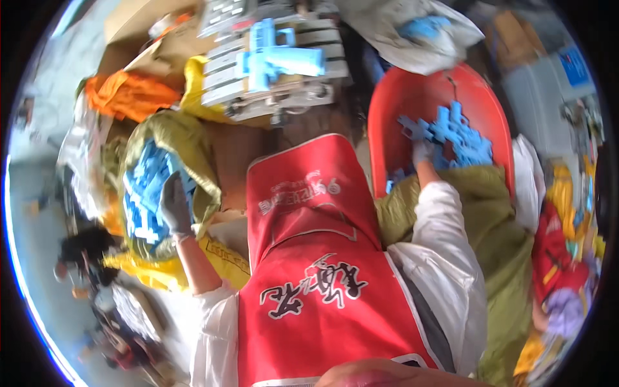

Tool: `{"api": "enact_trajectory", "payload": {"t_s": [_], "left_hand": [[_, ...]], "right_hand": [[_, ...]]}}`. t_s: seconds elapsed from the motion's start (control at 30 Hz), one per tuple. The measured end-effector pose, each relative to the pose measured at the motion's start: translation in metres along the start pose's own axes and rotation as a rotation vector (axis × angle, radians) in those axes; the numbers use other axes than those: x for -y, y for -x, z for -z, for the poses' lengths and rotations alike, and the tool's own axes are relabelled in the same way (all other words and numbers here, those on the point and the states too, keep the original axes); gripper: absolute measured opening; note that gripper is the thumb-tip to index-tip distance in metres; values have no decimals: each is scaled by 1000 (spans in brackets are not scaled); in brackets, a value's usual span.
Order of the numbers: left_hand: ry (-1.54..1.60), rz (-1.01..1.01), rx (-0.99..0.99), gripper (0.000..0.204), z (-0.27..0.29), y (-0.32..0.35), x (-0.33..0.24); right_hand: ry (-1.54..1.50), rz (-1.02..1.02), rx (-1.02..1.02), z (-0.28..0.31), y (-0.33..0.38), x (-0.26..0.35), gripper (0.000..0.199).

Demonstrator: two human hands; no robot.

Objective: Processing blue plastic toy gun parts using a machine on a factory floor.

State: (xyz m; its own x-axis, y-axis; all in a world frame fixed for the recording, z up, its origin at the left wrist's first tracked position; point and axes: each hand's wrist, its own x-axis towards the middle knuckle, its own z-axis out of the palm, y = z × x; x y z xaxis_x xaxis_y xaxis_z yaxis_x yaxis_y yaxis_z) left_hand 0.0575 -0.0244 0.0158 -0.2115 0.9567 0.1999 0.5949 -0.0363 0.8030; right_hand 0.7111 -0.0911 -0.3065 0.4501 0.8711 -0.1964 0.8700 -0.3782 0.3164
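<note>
left fingers: gloved left hand (175,206) reaches into the olive-yellow sack (193,145), fingers spread flat over the blue plastic parts (145,193) in it. Resting on them or gripping one: cannot tell, motion blur.
right fingers: gloved right hand (422,153) is down in the red basin (412,97), fingertips buried at the edge of the blue parts pile (461,135). Looks curled round a piece, but the grip is hidden: cannot tell.
parts location: two lots. One fills the sack mouth at the person's left, the other lies heaped in the basin at the right. Well apart, with the red apron (309,258) between them.
step, my read: both hands are in the stock at once, so mid pick or mid sort, not carrying anything.
next move needs: a clean single-piece grip. The parts are branched and interlock, so expect several to lift as a clump and need shaking loose.
count, hands: 2, both gloved.
count, containers: 1 sack, 1 basin.
count, blue parts: too tangled and blurred to count. Dozens per lot as a guess.
further out: white slatted rack (271,64) ahead with 1 blue moulded piece (277,58) on top; orange cloth (129,93) far left; white bag (412,32) above the basin holding more blue.
</note>
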Motion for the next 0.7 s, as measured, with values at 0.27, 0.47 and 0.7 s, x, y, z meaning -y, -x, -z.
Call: {"api": "enact_trajectory", "payload": {"t_s": [0.27,0.47,0.7], "left_hand": [[-20,-60,-51,22,-19,-2,-34],[-9,-426,-10,23,-51,-21,-75],[-15,-520,-17,16,-53,-40,-89]], "right_hand": [[-635,114,-278,101,21,-2,30],[-562,81,-258,121,60,-4,39],[-609,199,8,129,66,-17,21]]}}
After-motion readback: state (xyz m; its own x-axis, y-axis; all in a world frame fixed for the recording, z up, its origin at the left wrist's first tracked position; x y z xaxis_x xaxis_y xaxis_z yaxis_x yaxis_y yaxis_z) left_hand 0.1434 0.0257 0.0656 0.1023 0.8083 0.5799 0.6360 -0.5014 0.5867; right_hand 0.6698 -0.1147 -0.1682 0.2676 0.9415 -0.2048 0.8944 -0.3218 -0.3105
